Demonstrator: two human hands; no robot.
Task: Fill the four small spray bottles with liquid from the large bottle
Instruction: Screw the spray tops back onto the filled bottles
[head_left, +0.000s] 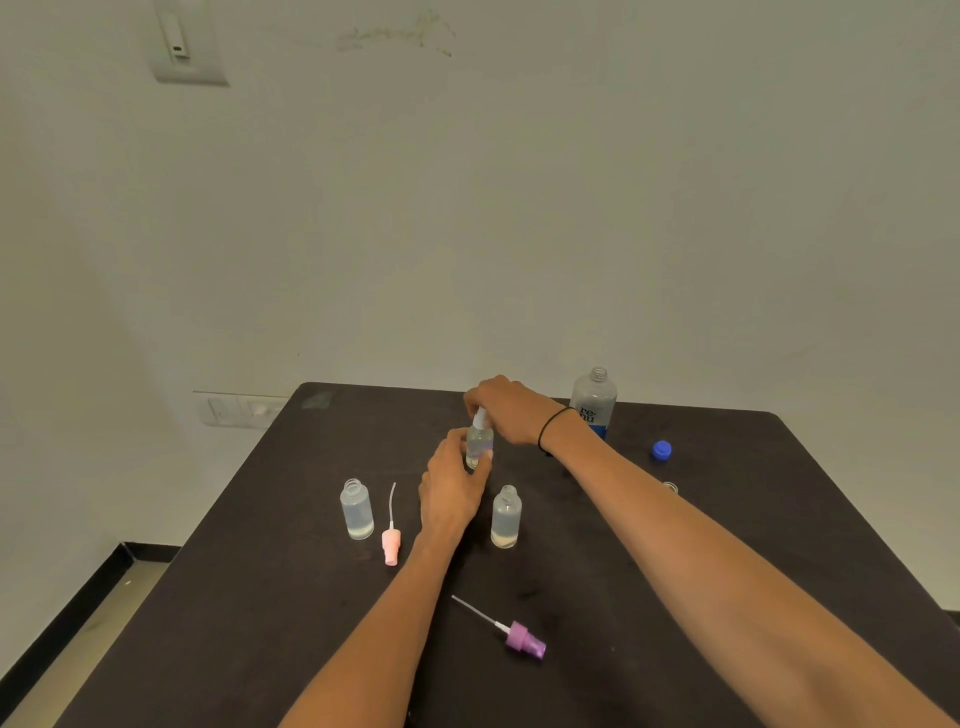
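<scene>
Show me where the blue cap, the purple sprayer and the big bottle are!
blue cap (661, 450): head view, on its ribbed side.
purple sprayer (524, 640): head view, on its purple head.
big bottle (592, 402): head view, on its clear body above the label.

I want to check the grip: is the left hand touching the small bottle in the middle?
Touching. The head view shows the left hand wrapped around the small bottle.

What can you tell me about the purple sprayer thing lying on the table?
The purple spray top looks like plastic, with a thin white tube sticking out toward the upper left. It lies flat on its side on the dark table, near the front, between the person's two forearms. It is on no bottle, and nothing touches it except the table.
</scene>
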